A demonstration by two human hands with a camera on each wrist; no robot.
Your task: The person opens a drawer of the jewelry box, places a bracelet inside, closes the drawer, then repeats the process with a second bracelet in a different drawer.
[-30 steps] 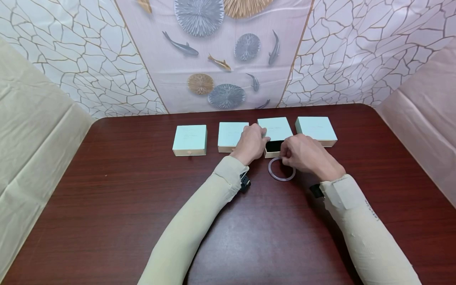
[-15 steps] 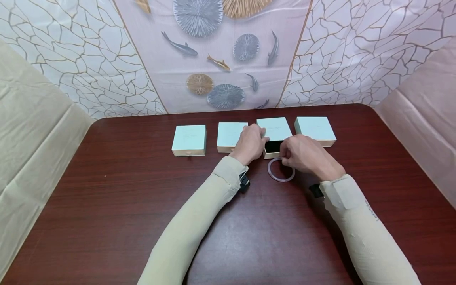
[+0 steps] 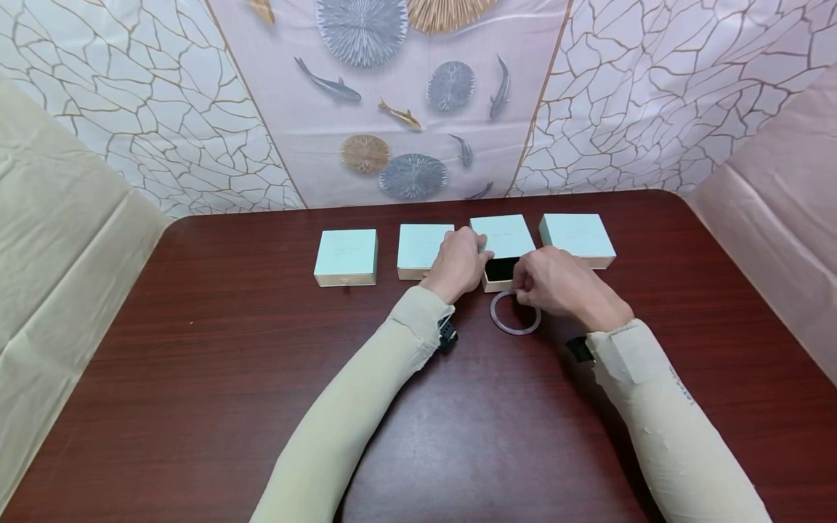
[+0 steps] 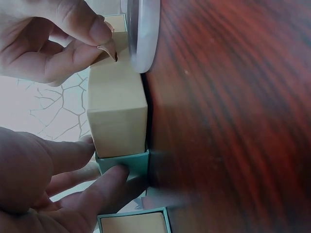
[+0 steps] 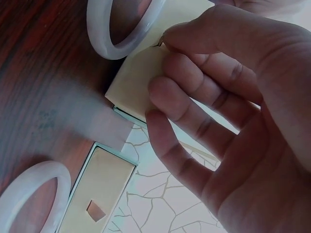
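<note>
Third from the left in the row stands a pale mint drawer box [image 3: 502,234], its cream drawer [image 4: 114,90] partly pulled out with a dark inside. My left hand [image 3: 458,263] holds the box's left side, fingers against its mint sleeve. With thumb and finger, my right hand [image 3: 561,285] pinches the small ribbon tab [image 4: 109,48] on the drawer's front. A pale lilac bangle [image 3: 516,332] lies flat on the table just in front of the drawer. Another pale bangle [image 5: 61,182] shows in the right wrist view; my right hand hides it from the head view.
Similar mint boxes flank it: the far-left box [image 3: 346,250], the second box [image 3: 421,247] close beside my left hand, and the right-hand box [image 3: 577,234]. All rest on the dark red wooden table [image 3: 196,392] near its back edge, before a patterned cloth [image 3: 412,94].
The drawer has slid out very slightly toward me, and the bangle before it has shifted a little the same way. Both hands keep their holds; the whole view drifts slightly.
</note>
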